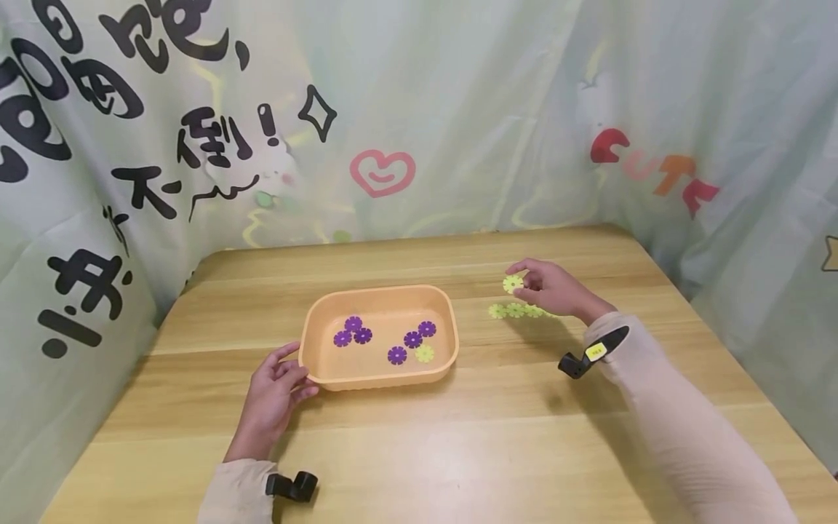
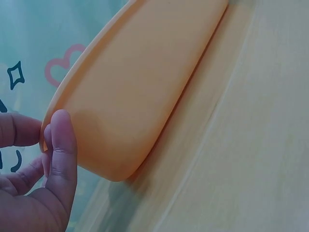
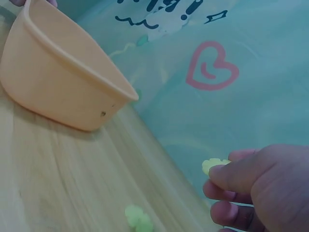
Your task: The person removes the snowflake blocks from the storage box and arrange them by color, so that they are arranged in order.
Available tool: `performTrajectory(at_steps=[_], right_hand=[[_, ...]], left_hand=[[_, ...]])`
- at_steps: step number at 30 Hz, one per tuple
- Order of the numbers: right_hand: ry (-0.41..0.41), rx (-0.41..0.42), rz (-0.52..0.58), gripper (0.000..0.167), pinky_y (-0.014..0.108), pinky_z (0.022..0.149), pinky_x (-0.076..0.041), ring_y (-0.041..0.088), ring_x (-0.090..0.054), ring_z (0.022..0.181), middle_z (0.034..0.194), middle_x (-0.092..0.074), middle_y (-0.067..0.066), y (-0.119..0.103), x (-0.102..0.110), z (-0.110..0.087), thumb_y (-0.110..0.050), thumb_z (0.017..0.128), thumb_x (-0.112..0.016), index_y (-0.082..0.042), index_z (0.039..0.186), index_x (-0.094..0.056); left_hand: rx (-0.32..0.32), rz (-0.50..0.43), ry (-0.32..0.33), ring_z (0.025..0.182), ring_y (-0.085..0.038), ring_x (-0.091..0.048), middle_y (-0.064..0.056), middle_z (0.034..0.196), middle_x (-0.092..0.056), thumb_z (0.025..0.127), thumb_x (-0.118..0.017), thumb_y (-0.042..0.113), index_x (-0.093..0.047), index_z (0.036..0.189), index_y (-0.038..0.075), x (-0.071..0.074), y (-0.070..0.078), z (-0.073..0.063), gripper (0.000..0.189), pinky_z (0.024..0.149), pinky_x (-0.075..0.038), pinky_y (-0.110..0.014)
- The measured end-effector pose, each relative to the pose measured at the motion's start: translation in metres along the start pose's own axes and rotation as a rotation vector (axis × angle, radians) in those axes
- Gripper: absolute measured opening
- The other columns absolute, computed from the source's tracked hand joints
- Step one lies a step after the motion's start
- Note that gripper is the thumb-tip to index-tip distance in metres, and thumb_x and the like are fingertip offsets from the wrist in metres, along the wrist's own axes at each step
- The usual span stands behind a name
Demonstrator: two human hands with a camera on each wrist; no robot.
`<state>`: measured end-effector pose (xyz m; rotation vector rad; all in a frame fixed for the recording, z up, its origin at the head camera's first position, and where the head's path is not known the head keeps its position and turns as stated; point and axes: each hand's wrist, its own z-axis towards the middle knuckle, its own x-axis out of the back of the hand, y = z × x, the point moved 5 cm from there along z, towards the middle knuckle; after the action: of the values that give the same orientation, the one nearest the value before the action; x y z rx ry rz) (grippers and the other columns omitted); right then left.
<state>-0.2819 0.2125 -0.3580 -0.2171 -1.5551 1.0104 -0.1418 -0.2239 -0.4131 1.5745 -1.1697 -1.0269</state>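
Note:
An orange plastic basin (image 1: 380, 382) stands on the wooden table. My left hand (image 1: 271, 389) pinches its left rim between thumb and fingers, seen close in the left wrist view. Inside the basin lie several purple flower-shaped discs (image 1: 396, 355) and one yellow-green disc (image 1: 425, 354). To the right of the basin, my right hand (image 1: 553, 290) pinches a yellow-green flower-shaped disc (image 1: 513, 284) between thumb and fingers, above the table. Just below it, several more yellow-green discs (image 1: 516, 310) lie in a row on the table; the hand partly covers that row's right end.
The wooden table (image 1: 419, 451) reaches back to a pale printed curtain (image 1: 458, 109), which hangs behind and along both sides. A black wrist camera (image 1: 294, 486) is strapped at the left sleeve, and another wrist camera (image 1: 576, 364) at the right.

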Motion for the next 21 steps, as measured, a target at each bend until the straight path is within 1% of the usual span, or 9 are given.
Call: performTrajectory(at_steps=[5,9,15,18,19,21], right_hand=[[-0.009,-0.023,0.030,0.035,0.027,0.054,-0.045,0.016,-0.049,0.062,0.074,-0.057,0.007,0.009,-0.002,-0.008,-0.005,0.092,-0.065,0.000,0.125,-0.054],[-0.015,-0.036,0.031,0.036,0.027,0.056,-0.046,0.016,-0.050,0.063,0.074,-0.057,0.006,0.013,-0.001,-0.011,-0.004,0.092,-0.065,0.000,0.126,-0.053],[0.005,-0.058,0.001,0.037,0.027,0.055,-0.046,0.016,-0.049,0.062,0.074,-0.056,0.005,0.022,0.006,-0.016,-0.004,0.092,-0.065,0.000,0.126,-0.053],[0.005,-0.067,0.006,0.039,0.025,0.054,-0.045,0.015,-0.048,0.063,0.074,-0.055,0.005,0.027,0.009,-0.019,-0.005,0.092,-0.065,0.001,0.128,-0.052],[0.003,-0.077,0.011,0.039,0.025,0.054,-0.046,0.014,-0.049,0.063,0.074,-0.055,0.006,0.023,0.011,-0.021,-0.004,0.092,-0.065,0.002,0.127,-0.051],[0.000,-0.088,0.024,0.040,0.025,0.054,-0.047,0.015,-0.049,0.064,0.075,-0.055,0.006,0.026,0.013,-0.023,-0.004,0.092,-0.065,0.003,0.128,-0.050]], left_hand=[[0.008,0.011,-0.012,0.074,-0.013,-0.059,-0.004,0.094,-0.048,0.093,-0.049,-0.010,-0.034,0.143,0.002,0.000,0.000,-0.001,0.054,0.069,-0.062,-0.026],[0.010,0.009,-0.009,0.074,-0.013,-0.059,-0.004,0.095,-0.047,0.093,-0.049,-0.011,-0.034,0.143,0.001,0.001,-0.001,-0.002,0.053,0.069,-0.062,-0.026],[0.001,0.002,-0.013,0.075,-0.013,-0.060,-0.005,0.096,-0.048,0.094,-0.049,-0.010,-0.034,0.143,0.001,0.000,0.000,-0.003,0.053,0.073,-0.062,-0.027],[0.000,-0.003,-0.012,0.075,-0.013,-0.059,-0.006,0.097,-0.048,0.094,-0.048,-0.010,-0.034,0.142,0.001,-0.001,0.001,-0.002,0.052,0.075,-0.062,-0.028],[0.002,-0.006,-0.014,0.075,-0.013,-0.059,-0.006,0.096,-0.048,0.094,-0.048,-0.010,-0.035,0.142,0.001,-0.001,0.001,-0.002,0.052,0.075,-0.062,-0.028],[0.003,-0.007,-0.016,0.075,-0.013,-0.059,-0.005,0.097,-0.048,0.094,-0.049,-0.010,-0.035,0.142,0.002,-0.001,0.001,-0.001,0.052,0.075,-0.062,-0.029]])
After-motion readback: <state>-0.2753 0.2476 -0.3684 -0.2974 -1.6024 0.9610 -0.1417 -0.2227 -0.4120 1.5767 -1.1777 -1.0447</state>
